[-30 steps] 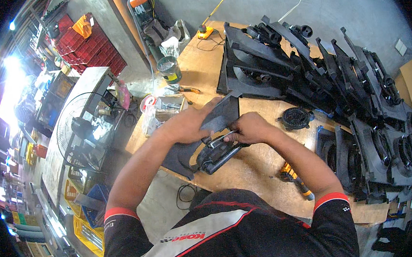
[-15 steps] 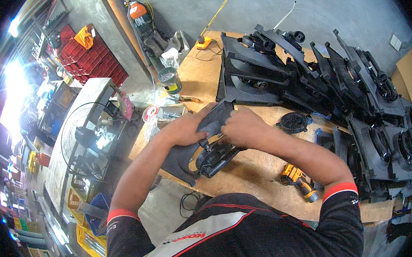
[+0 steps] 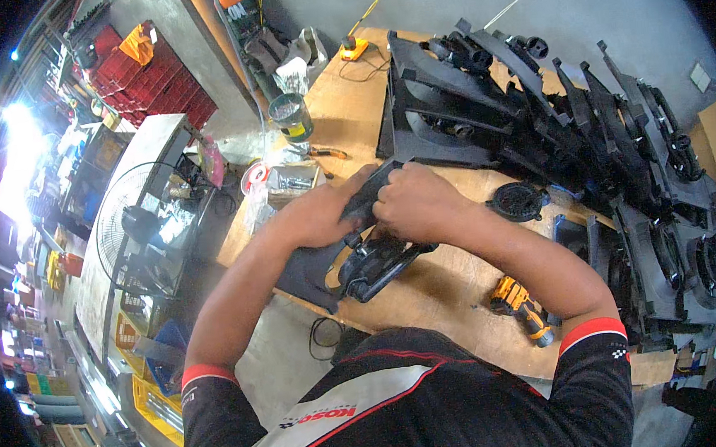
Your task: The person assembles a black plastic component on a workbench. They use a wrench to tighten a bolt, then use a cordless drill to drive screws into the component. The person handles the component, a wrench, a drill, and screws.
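Observation:
A black plastic panel (image 3: 299, 269) lies slanted across the near left edge of the wooden table, under both hands. Set against it is a black round fan-like part (image 3: 377, 265) with a thick rim. My left hand (image 3: 324, 213) grips the panel's left side, thumb toward its middle. Closed over the panel's upper right part, my right hand (image 3: 413, 203) has its fingers curled inward; what they pinch is hidden beneath them. To the right of my right forearm lies a yellow-and-black cordless drill (image 3: 522, 307).
Many similar black panels (image 3: 452, 138) crowd the table's right and back. A round black grille (image 3: 518, 201) lies beyond my right forearm. At the far left stand a tub (image 3: 291, 116), orange-handled pliers (image 3: 328, 152), and a box of small metal parts (image 3: 295, 180). A fan (image 3: 138, 222) stands left.
My right hand has shifted slightly up and left over the panel, covering more of its opening. My left hand stays on the panel. The whole view has shifted a little.

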The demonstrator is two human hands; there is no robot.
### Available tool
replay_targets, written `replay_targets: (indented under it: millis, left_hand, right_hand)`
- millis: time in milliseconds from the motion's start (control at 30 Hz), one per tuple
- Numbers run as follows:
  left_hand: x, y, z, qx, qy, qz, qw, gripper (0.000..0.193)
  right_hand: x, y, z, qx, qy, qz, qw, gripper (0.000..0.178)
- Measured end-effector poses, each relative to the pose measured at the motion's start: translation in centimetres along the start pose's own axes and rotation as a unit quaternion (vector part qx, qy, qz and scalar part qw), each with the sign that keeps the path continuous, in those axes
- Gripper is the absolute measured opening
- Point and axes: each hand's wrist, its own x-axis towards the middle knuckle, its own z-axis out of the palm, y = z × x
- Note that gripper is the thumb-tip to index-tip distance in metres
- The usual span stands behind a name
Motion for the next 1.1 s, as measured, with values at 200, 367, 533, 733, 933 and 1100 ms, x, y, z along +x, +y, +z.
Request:
replay_targets:
  millis: [200, 367, 533, 733, 933, 1100]
  left_hand:
    - [0.0, -0.8, 0.4, -0.017, 0.007, 0.020, 1.000, 0.088]
    - [0.4, -0.7, -0.4, -0.018, 0.004, 0.020, 1.000, 0.086]
    - [1.1, -1.5, -0.2, 0.000, 0.009, -0.009, 1.000, 0.080]
    - [1.6, -3.5, -0.4, -0.029, 0.035, -0.019, 0.999, 0.076]
    - [2.5, -4.9, 0.5, -0.063, 0.034, -0.014, 0.997, 0.073]
    - [2.9, -4.2, 0.7, 0.004, 0.075, 0.030, 0.997, 0.075]
  right_hand:
    - [-2.0, 0.5, 3.8, 0.143, -0.004, 0.110, 0.984, 0.045]
    - [-3.4, 0.3, 9.2, 0.239, 0.063, 0.180, 0.952, 0.054]
    - [-4.2, 1.6, 7.3, 0.206, 0.093, 0.100, 0.969, 0.049]
    - [-13.0, 4.0, 9.1, 0.233, 0.066, 0.341, 0.908, 0.048]
    - [-13.3, 0.4, 16.4, 0.262, -0.058, 0.329, 0.905, 0.046]
    - [-11.3, 1.5, 16.1, 0.281, -0.043, 0.297, 0.911, 0.044]
